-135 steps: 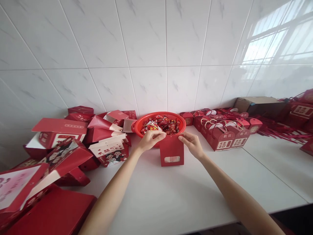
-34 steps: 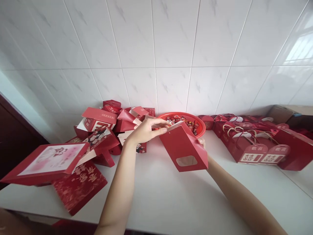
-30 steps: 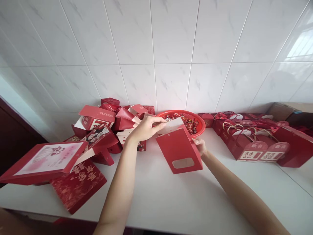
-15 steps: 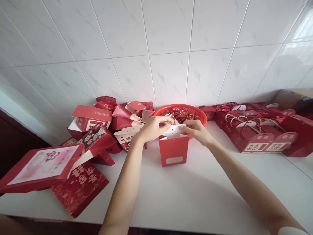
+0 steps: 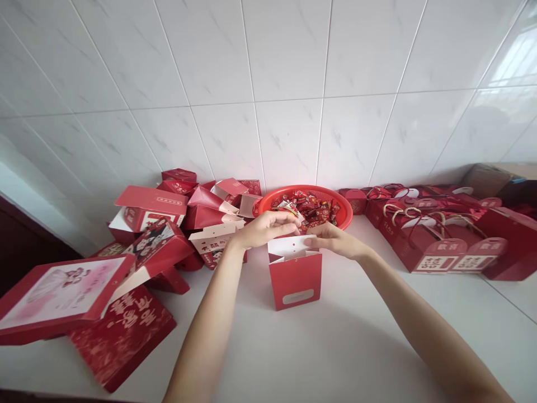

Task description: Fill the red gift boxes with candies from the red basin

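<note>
A red paper gift box (image 5: 296,280) stands upright on the white table before me, its white-lined top flap raised. The thumb and fingers of my right hand (image 5: 333,239) pinch the right end of that flap. Just above the flap's left end, my left hand (image 5: 266,229) reaches across with its fingers stretched out and nothing visible in them. Right behind both hands sits a red plastic basket (image 5: 344,204) of wrapped candies (image 5: 314,207). The inside of the box is mostly hidden by its front panel.
Red boxes (image 5: 155,204), several with raised flaps, are heaped at the left, and a patterned one (image 5: 121,336) lies near the front edge. Rows of boxes with rope handles (image 5: 436,240) stand at the right. A tiled wall (image 5: 289,140) bounds the back.
My left hand has moved off the flap and its fingers have straightened. The right hand still holds the flap. The view has tilted up slightly, so the table things sit lower.
</note>
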Available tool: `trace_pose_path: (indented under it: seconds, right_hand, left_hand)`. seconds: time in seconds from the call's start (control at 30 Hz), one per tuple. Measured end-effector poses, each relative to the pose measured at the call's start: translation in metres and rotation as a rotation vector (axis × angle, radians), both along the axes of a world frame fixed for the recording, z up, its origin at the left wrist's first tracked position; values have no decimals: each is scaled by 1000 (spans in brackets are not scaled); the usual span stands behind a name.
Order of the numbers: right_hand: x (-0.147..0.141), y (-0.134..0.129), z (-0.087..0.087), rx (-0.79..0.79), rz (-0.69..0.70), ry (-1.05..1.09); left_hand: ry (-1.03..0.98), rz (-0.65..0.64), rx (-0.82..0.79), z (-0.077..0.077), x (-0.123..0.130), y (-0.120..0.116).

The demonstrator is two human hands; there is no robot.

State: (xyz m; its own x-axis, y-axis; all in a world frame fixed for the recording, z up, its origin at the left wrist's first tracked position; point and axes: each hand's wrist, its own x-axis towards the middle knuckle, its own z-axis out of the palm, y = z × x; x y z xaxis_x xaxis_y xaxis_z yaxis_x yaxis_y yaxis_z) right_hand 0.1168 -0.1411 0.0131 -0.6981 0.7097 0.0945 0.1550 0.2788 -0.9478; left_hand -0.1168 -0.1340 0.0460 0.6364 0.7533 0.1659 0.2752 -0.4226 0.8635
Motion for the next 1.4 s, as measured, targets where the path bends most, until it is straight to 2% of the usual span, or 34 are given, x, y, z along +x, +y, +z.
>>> trace_pose_path:
  seconds: [0.1,0.2,0.3,0.43,0.53,0.67,0.73,0.8,0.9,1.0,1.07,1.13,1.23,1.4]
  right_hand:
    - [-1,0,-2,14,3,3]
    - [-1,1,-4,6,0,12]
    - [0,3,-6,-9,9,11]
    - [-1,4,-6,-20,-6,48]
    - [0,5,-3,-15,-49,95]
    - [10,4,4,79,-127,95]
    - [17,5,8,127,-149,83]
    - [24,9,12,159,-152,76]
    - [35,28,18,216,-216,90]
    - [39,67,17,290,-416,90]
    - [36,97,12,335,-578,-85]
    - [29,122,5,365,-655,-423]
    - [16,146,-8,376,-626,-671]
    - [9,151,-24,366,-444,-755]
  left_hand:
    - [-113,79,45,-11,17,24]
    - [-14,115,90,-25,40,44]
    - [150,40,81,-40,53,47]
    - [154,45,66,-46,52,40]
    - [62,73,-12,-41,48,41]
    - [-276,86,-247,-36,39,44]
    - [-386,56,-323,-37,32,42]
    - [-397,5,-321,-39,25,39]
    - [-344,-43,-266,-42,19,36]
    - [-334,-42,-255,-45,18,37]
    - [-353,-21,-253,-47,18,40]
    - [-359,-11,-262,-49,18,44]
    - [-324,-9,-298,-51,19,46]
    - [-256,17,-370,-46,23,46]
